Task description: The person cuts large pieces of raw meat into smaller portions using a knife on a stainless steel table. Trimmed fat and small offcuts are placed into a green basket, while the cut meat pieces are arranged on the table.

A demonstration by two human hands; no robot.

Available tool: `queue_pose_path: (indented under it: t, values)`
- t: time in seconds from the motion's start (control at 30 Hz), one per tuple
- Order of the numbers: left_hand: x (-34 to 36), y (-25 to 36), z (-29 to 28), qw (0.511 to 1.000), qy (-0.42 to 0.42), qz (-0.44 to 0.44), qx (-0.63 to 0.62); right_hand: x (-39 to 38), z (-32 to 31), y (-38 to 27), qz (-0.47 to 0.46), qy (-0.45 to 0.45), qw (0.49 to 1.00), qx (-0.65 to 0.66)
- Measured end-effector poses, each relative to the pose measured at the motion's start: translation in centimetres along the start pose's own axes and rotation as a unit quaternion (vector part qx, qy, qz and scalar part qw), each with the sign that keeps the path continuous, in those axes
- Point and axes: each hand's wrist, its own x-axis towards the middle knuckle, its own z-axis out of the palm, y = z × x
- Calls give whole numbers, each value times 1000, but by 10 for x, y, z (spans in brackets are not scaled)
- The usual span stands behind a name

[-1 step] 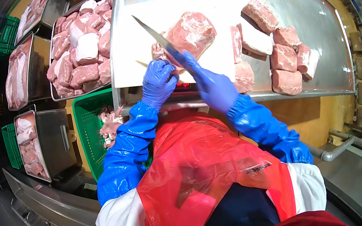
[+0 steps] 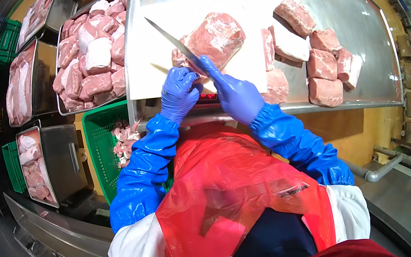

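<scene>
A large piece of raw meat [image 2: 217, 40] lies on the white cutting board [image 2: 144, 45]. My left hand [image 2: 178, 94], in a blue glove, is curled closed at the meat's near left edge, pinching its margin; the fingertips are partly hidden. My right hand [image 2: 238, 93], also gloved, grips a knife [image 2: 166, 35] by its handle, which the fingers cover. The long blade slants across the meat's left end, its tip pointing far left over the board. Whether the edge is cutting into the meat cannot be made out.
Several cut meat blocks [image 2: 321, 65] lie right of the board on the steel table [image 2: 358, 17]. A steel tray [image 2: 60, 91] heaped with meat stands left. Below it, a green basket [image 2: 93, 144] holds scraps. More meat trays [image 2: 40, 73] stand farther left.
My right hand and the knife have shifted slightly left, the blade tip with them. My left hand still grips the meat's edge in nearly the same place.
</scene>
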Motion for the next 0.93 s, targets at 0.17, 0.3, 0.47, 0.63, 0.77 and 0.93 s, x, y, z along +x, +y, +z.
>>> queue_pose_path:
  t: [0.17,0.3,0.47,0.63,0.77,0.93]
  values:
    - [6,-30,-7,997,29,-32,-59,-57,-34,-9,70,-167,974,-133]
    - [27,-61,-39,979,-11,-187,-82,-79,-84,-20,121,-265,945,-148]
    - [25,-34,-35,995,-60,-32,-73,-25,-58,-47,89,-50,988,119]
    - [32,-48,-20,997,-65,12,-37,118,18,-53,152,-45,986,46]
    - [31,-65,-19,998,-56,18,-10,48,-8,-73,200,-206,953,-99]
    - [38,-79,-29,992,-119,-20,-47,-21,-42,-66,209,-284,921,-165]
